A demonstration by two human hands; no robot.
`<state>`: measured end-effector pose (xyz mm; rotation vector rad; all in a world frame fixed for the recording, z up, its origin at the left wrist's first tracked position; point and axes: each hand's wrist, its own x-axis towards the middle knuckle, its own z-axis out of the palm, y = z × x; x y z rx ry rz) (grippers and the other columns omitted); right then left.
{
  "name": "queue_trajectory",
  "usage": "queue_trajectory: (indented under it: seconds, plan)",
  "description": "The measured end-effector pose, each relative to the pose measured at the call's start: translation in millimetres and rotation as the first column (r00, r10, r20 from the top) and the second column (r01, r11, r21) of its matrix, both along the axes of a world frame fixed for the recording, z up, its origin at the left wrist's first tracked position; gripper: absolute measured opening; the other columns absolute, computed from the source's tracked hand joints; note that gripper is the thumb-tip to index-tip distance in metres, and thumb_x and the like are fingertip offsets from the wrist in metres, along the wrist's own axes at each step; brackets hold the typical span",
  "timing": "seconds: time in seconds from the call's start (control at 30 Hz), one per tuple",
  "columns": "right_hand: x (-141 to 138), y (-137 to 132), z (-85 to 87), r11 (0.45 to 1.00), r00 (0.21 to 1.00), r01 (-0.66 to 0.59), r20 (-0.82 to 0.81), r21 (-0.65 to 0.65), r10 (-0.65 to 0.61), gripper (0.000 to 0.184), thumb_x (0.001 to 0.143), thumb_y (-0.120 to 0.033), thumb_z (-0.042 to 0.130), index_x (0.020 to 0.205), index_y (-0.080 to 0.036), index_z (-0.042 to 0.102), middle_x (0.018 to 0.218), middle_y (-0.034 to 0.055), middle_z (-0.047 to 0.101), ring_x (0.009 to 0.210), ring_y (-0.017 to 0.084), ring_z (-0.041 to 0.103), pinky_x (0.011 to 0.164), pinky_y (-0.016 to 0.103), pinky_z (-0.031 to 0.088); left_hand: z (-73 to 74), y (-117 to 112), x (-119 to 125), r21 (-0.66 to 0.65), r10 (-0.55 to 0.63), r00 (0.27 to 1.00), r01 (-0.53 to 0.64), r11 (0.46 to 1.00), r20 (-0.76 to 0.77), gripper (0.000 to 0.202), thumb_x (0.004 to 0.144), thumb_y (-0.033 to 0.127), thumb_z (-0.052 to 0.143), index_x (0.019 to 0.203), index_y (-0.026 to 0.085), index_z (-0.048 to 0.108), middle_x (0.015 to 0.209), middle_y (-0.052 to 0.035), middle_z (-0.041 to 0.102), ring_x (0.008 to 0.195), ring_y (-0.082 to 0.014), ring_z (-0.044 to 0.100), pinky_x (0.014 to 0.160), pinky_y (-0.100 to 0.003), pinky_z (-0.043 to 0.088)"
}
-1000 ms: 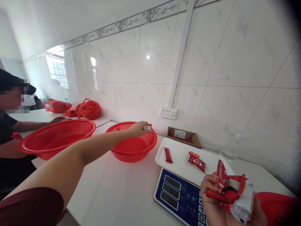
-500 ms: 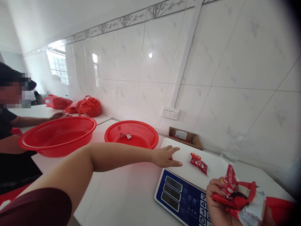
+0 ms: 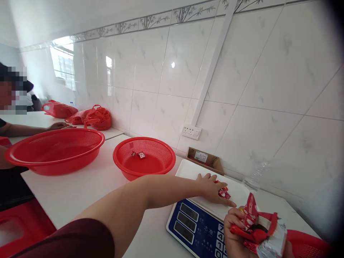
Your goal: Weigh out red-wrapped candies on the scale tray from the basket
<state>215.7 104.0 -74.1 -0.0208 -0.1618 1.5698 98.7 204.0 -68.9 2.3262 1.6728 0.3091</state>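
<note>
My left hand (image 3: 212,188) lies across the white pan (image 3: 188,169) of a blue-faced scale (image 3: 197,227), fingers spread, fingertips on a small red snack packet (image 3: 223,192). At the lower right, my right hand (image 3: 236,236) is closed round a bunch of red and silver snack packets (image 3: 259,229). A small red basket (image 3: 143,161) behind the scale has two small packets (image 3: 138,154) lying in it.
A larger red basket (image 3: 55,150) stands to the left on the white counter (image 3: 80,190). Another person's forearm (image 3: 32,128) rests behind it, near red plastic bags (image 3: 94,117). A cardboard box (image 3: 205,159) sits against the tiled wall under a socket (image 3: 190,132). Part of a red basket (image 3: 306,243) shows at the lower right.
My left hand dropped a packet into the small basket, then came back right onto the scale pan and reached the packet there. The long red packet on the pan is out of sight.
</note>
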Motion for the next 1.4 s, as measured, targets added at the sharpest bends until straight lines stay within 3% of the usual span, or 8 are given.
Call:
queue_trajectory:
  seconds: [0.2,0.4,0.57,0.7,0.87,1.07,1.23,1.4]
  plan:
    - [0,0,-2.6,1.0,1.0,0.012,0.003,-0.022,-0.012,0.034,0.07,-0.028,0.061,0.1,-0.014,0.056,0.087,0.004,0.051,0.072,0.012,0.048,0.052,0.024,0.049,-4.8,9,4,0.164,-0.038,0.985,0.066,0.984,-0.171,0.068,0.075,0.069,0.036,0.123,0.023,0.048,0.125,-0.0135,0.048,0.116,-0.032,0.042,0.092,-0.046,0.037]
    - [0,1,-5.7,1.0,0.999,0.004,0.04,0.019,-0.004,0.032,0.07,-0.028,0.061,0.099,-0.016,0.056,0.087,0.0033,0.052,0.075,0.013,0.05,0.052,0.024,0.049,-3.9,5,-7,0.171,0.019,0.997,-0.007,0.985,-0.07,0.051,0.078,0.061,0.04,0.112,0.025,0.052,0.116,-0.0115,0.049,0.107,-0.0291,0.05,0.077,-0.04,0.047]
    - [0,1,-2.8,0.999,0.996,0.018,0.087,0.045,-0.022,0.027,0.07,-0.027,0.062,0.094,-0.016,0.058,0.082,0.0003,0.056,0.071,0.012,0.052,0.052,0.023,0.05,4.8,-1,-24,0.177,0.062,0.997,-0.054,0.983,-0.04,0.038,0.077,0.049,0.049,0.107,0.026,0.053,0.116,-0.0072,0.049,0.1,-0.0242,0.056,0.075,-0.035,0.049]
    - [-1,1,-1.3,0.998,0.994,0.03,0.1,0.048,-0.035,0.028,0.069,-0.026,0.064,0.094,-0.017,0.059,0.079,-0.0019,0.058,0.07,0.011,0.054,0.052,0.023,0.051,25.1,-10,-61,0.198,0.14,0.99,-0.132,0.971,-0.03,0.038,0.079,0.05,0.05,0.11,0.027,0.051,0.119,-0.0053,0.047,0.103,-0.0224,0.054,0.079,-0.033,0.048]
    - [0,8,-10.0,0.998,0.989,0.044,0.146,-0.039,-0.038,0.027,0.071,-0.028,0.066,0.097,-0.019,0.062,0.082,-0.0023,0.064,0.071,0.012,0.057,0.053,0.026,0.053,51.9,-34,-131,0.161,0.296,0.95,-0.278,0.947,-0.1,0.038,0.078,0.047,0.051,0.11,0.025,0.051,0.117,-0.0073,0.047,0.097,-0.0243,0.055,0.073,-0.035,0.048]
    - [-4,3,-4.4,0.971,0.969,0.065,0.245,-0.228,-0.008,0.025,0.072,-0.026,0.066,0.096,-0.021,0.065,0.086,-0.0042,0.069,0.073,0.012,0.063,0.062,0.031,0.058,60.3,-63,-187,0.031,0.438,0.873,-0.442,0.897,-0.214,0.033,0.08,0.037,0.057,0.104,0.015,0.055,0.107,-0.0098,0.055,0.091,-0.021,0.055,0.078,-0.04,0.045]
    - [-17,-5,5.1,0.952,0.937,0.139,0.347,-0.272,-0.038,0.019,0.068,-0.023,0.067,0.086,-0.022,0.065,0.08,-0.0064,0.069,0.064,0.011,0.063,0.054,0.028,0.057,64.5,-75,-163,0.006,0.387,0.918,-0.388,0.922,-0.085,0.034,0.081,0.043,0.054,0.104,0.018,0.056,0.111,-0.0123,0.058,0.103,-0.0283,0.052,0.084,-0.041,0.042]
    - [-24,3,-9.3,0.96,0.891,0.215,0.439,-0.179,-0.117,0.026,0.06,-0.024,0.073,0.085,-0.025,0.064,0.083,-0.0103,0.067,0.068,0.009,0.062,0.053,0.025,0.057,73.4,-88,-95,-0.087,0.088,0.966,-0.069,0.994,0.241,0.039,0.09,0.051,0.032,0.106,0.023,0.055,0.107,0.0,0.062,0.096,-0.0129,0.058,0.077,-0.022,0.048]
